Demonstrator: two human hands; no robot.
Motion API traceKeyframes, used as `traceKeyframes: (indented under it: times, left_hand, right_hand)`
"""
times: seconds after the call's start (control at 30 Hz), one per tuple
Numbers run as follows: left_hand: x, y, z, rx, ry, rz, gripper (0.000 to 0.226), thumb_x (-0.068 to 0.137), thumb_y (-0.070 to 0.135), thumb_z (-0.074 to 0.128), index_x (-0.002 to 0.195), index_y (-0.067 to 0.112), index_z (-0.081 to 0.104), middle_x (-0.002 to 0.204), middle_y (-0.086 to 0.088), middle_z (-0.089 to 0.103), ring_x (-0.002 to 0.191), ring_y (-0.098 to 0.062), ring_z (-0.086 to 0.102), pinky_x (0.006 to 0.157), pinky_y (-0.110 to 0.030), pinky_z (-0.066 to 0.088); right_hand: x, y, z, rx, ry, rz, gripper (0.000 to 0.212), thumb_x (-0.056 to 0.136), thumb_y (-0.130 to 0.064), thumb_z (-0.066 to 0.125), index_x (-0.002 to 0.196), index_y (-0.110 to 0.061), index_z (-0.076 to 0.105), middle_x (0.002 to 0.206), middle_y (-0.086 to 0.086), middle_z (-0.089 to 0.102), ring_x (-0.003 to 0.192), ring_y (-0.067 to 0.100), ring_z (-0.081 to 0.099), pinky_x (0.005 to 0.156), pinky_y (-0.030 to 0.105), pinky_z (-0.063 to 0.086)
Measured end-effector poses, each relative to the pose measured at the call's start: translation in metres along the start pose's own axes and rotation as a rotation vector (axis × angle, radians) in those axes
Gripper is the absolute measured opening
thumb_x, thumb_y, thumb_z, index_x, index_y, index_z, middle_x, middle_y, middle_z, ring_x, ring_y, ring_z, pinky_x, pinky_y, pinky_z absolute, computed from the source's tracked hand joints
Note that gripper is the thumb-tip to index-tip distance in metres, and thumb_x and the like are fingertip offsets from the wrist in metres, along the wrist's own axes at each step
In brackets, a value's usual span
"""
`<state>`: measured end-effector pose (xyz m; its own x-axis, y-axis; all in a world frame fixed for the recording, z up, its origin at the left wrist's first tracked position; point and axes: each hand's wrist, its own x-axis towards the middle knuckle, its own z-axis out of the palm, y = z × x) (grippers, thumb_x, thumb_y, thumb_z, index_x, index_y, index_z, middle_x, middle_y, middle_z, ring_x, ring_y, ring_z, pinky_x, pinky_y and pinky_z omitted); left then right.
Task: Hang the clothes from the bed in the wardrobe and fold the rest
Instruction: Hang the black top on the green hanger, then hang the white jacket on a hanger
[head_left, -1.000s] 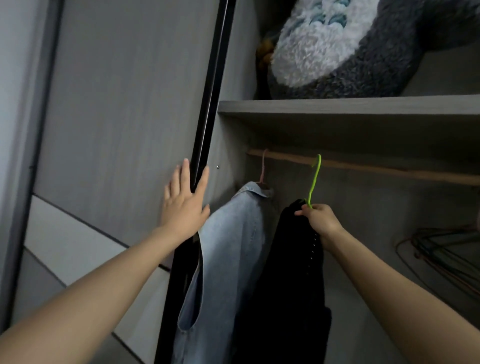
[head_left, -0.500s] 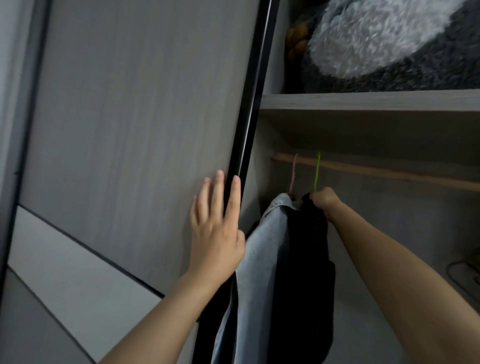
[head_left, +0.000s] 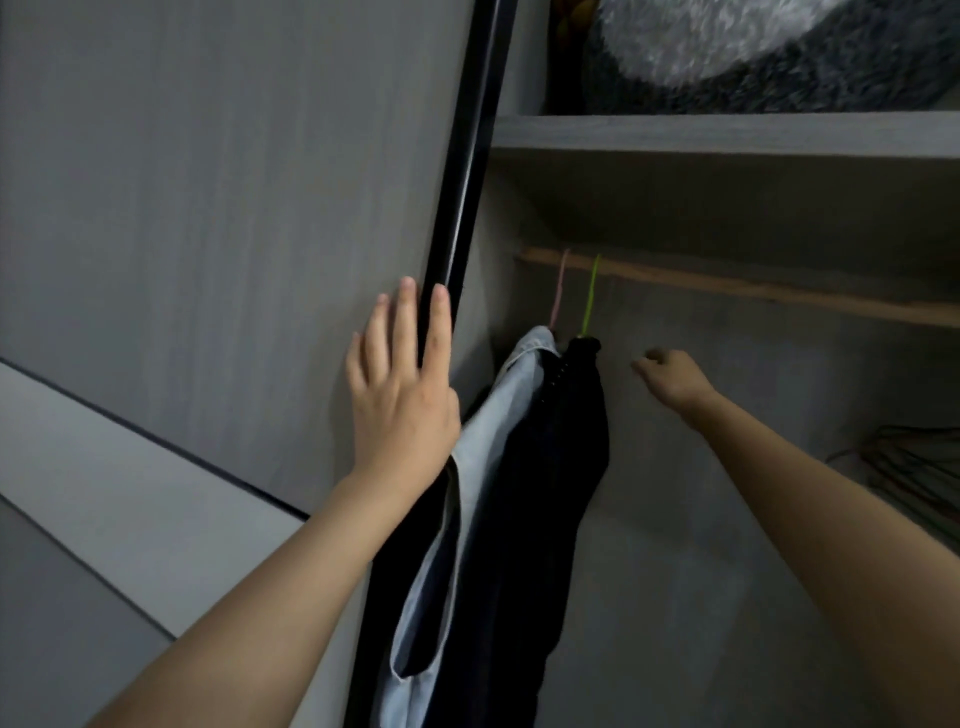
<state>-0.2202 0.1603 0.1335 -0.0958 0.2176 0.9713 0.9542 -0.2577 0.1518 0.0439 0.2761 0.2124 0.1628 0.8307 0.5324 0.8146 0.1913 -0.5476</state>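
Wardrobe: a grey wardrobe (head_left: 675, 519) in dim light, open on the right side.
Door: the grey door (head_left: 234, 208) fills the left half; its black edge (head_left: 467, 171) runs top to bottom, tilted.
Left hand: the left hand (head_left: 402, 400) lies flat on the door, fingers straight, one finger across the black edge; it grips nothing.
Denim: a pale denim (head_left: 483, 467) hangs from a pink hook (head_left: 560, 291), pressed against the door edge, armhole drooping low.
Black garment: a black garment (head_left: 561, 467) hangs from a green hook (head_left: 590, 296), touching the denim, long and narrow.
Rail: both hooks sit at the left end of the wooden rail (head_left: 753, 291); the rest of it to the right is bare.
Right hand: the right hand (head_left: 670, 382) hovers near the black garment, apart from it, fingers loosely curled, holding nothing.
Shelf: a shelf (head_left: 727, 136) close above the rail carries a grey and white plush (head_left: 779, 57).
Far right: wire hangers (head_left: 914, 462) lie low.
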Motion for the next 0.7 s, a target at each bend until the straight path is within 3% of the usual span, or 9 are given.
traceKeyframes:
  times: [0.07, 0.17, 0.33, 0.47, 0.7]
  left_hand:
    - [-0.013, 0.006, 0.002, 0.045, 0.032, -0.029, 0.074, 0.07, -0.007, 0.061, 0.139, -0.002, 0.038, 0.143, -0.031, 0.035, 0.129, -0.05, 0.035, 0.095, -0.063, 0.037]
    - [-0.038, 0.034, 0.012, 0.06, 0.073, 0.071, 0.062, 0.075, -0.001, 0.05, 0.136, -0.003, 0.043, 0.142, -0.032, 0.035, 0.133, -0.046, 0.026, 0.098, -0.066, 0.031]
    - [-0.056, 0.128, 0.032, -0.102, -0.093, 0.149, 0.077, 0.058, 0.011, 0.077, 0.13, 0.001, 0.053, 0.139, -0.028, 0.043, 0.126, -0.047, 0.042, 0.095, -0.064, 0.035]
    - [-0.073, 0.195, 0.038, -0.244, -0.26, 0.173, 0.078, 0.055, 0.014, 0.081, 0.127, 0.002, 0.056, 0.138, -0.027, 0.045, 0.124, -0.047, 0.044, 0.092, -0.064, 0.038]
    - [-0.106, 0.253, 0.045, -0.348, -0.461, 0.197, 0.079, 0.05, 0.011, 0.085, 0.124, 0.0, 0.059, 0.134, -0.03, 0.047, 0.121, -0.049, 0.047, 0.088, -0.065, 0.041]
  right_hand:
    - [-0.015, 0.027, -0.033, -0.137, 0.076, 0.012, 0.042, 0.096, -0.02, 0.049, 0.129, 0.006, 0.05, 0.133, 0.026, 0.049, 0.123, 0.038, 0.046, 0.101, 0.037, 0.037]
    - [-0.048, 0.072, -0.082, -0.449, 0.219, 0.031, 0.039, 0.094, -0.021, 0.049, 0.127, 0.001, 0.054, 0.132, 0.028, 0.046, 0.12, 0.042, 0.042, 0.098, 0.041, 0.037]
    - [-0.128, 0.139, -0.165, -0.962, 0.353, 0.101, 0.041, 0.09, -0.029, 0.053, 0.12, -0.002, 0.053, 0.125, 0.023, 0.045, 0.115, 0.039, 0.038, 0.09, 0.044, 0.036]
    - [-0.183, 0.171, -0.215, -1.2, 0.394, 0.202, 0.037, 0.094, -0.03, 0.046, 0.122, -0.006, 0.049, 0.123, 0.019, 0.047, 0.112, 0.036, 0.042, 0.087, 0.042, 0.037]
    - [-0.229, 0.187, -0.244, -1.389, 0.179, 0.32, 0.038, 0.088, -0.029, 0.056, 0.124, -0.017, 0.049, 0.12, 0.008, 0.042, 0.111, 0.026, 0.044, 0.081, 0.033, 0.044]
